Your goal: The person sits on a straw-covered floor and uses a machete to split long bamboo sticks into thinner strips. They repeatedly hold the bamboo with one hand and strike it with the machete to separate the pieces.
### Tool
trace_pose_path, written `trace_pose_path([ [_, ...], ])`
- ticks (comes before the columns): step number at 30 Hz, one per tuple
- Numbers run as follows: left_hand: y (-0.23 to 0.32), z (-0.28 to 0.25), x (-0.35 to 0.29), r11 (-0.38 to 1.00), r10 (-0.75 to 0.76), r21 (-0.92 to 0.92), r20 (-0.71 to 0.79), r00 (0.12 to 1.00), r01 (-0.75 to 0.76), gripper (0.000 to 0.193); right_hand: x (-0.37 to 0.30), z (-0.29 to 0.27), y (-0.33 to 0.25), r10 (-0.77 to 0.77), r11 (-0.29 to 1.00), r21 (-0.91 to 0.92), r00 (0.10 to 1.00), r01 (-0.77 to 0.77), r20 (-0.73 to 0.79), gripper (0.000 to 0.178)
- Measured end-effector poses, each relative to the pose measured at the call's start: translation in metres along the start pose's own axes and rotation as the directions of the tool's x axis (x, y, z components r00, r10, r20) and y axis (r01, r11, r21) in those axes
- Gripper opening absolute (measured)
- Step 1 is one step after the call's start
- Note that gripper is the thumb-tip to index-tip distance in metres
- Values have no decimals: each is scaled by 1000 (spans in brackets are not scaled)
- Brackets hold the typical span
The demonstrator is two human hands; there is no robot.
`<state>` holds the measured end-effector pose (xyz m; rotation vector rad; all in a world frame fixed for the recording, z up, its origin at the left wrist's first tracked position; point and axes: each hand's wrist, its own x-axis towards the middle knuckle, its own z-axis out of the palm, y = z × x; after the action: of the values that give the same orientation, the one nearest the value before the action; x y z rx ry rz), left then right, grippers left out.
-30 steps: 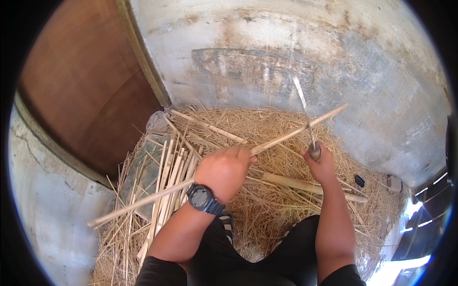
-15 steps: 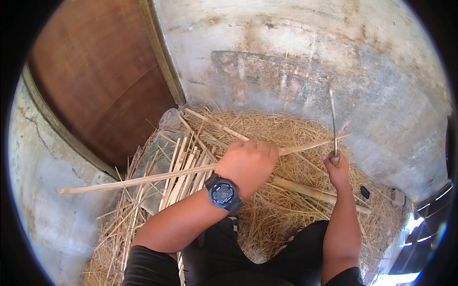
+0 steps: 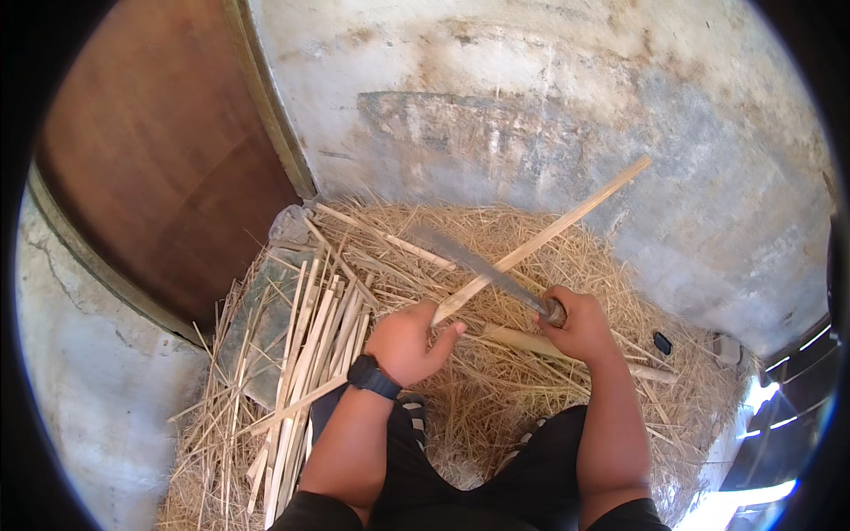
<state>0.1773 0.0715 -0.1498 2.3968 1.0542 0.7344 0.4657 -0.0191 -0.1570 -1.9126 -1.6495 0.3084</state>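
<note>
near the centre of the frame, the left hand (image 3: pixel 409 343) had its fingers curled round a pale wooden stick (image 3: pixel 571 219), thumb standing out; the stick slanted from upper right to lower left. just right of centre, the right hand (image 3: pixel 580 326) had its fingers closed about the handle of a knife (image 3: pixel 482 268), whose blade crossed the stick. split sticks (image 3: pixel 305 354) lay lower left.

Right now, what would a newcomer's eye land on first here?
First, near the centre, the long knife in the right hand, its blade crossing the pale strip that the left hand holds. Next, the cluster of cut strips lying to the left, with straw around it, and the big brown panel at upper left.
</note>
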Motion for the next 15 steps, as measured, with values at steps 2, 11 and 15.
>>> trace_pose_path([
  [2, -3, -2, 2, 1000, 11, -15, 33, 999, -11, 42, 4, -3, 8, 11, 999, -40, 999, -10, 34, 18],
  [11, -14, 2, 2, 996, -73, -36, 184, 980, 81, 43, 13, 15, 1, 0, 984, -179, 995, 18, 101, 23],
  [15, -20, 1, -2, 998, -55, -31, 173, 983, 61, 42, 17, 3, 4, 264, 962, 29, 954, -271, 142, 28],
])
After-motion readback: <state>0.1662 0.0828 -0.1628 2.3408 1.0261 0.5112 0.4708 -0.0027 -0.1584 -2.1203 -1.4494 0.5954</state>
